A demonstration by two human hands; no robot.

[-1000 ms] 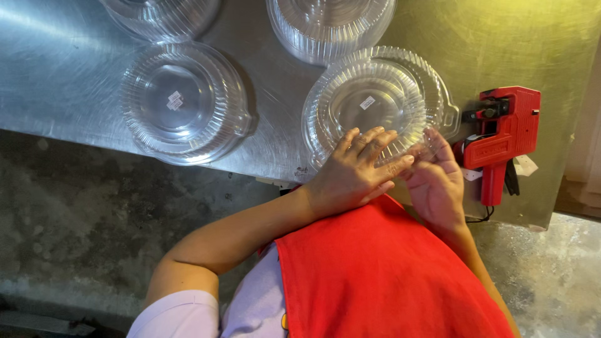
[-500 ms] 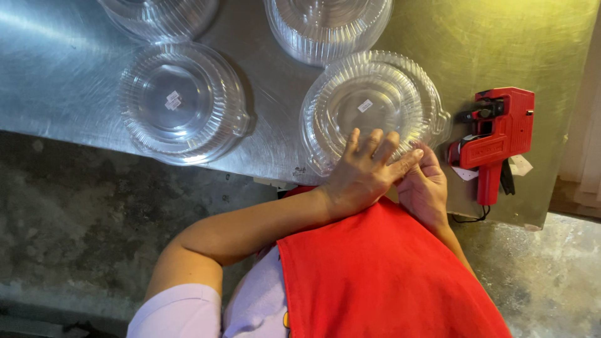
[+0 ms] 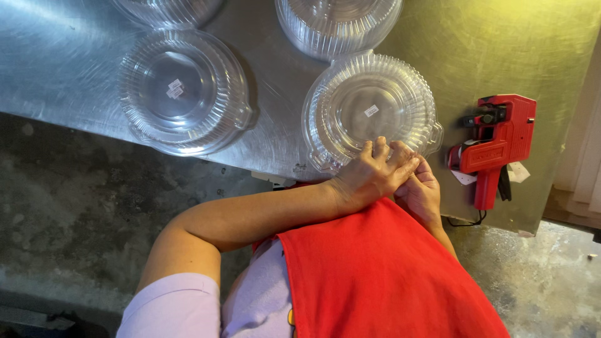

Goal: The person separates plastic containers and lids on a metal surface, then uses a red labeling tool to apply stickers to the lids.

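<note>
A clear round plastic container point(image 3: 369, 103) with a ribbed lid and a small white sticker stands at the near edge of the metal table point(image 3: 282, 119). My left hand point(image 3: 369, 172) reaches across from the left, its fingers curled over the container's near rim. My right hand point(image 3: 421, 193) sits just beneath and to the right of it at the same rim. Its fingertips are partly covered by my left fingers. Both hands press together on that edge.
A second clear lidded container point(image 3: 181, 91) with a sticker stands to the left, and two more point(image 3: 338, 22) sit at the far edge. A red hand-held label gun point(image 3: 494, 141) lies right of my hands. Rough concrete floor point(image 3: 75, 206) shows below the table.
My left fingers, spread over the rim a second ago, have curled in. My right hand has slid left under them, so both hands now meet at one spot.
</note>
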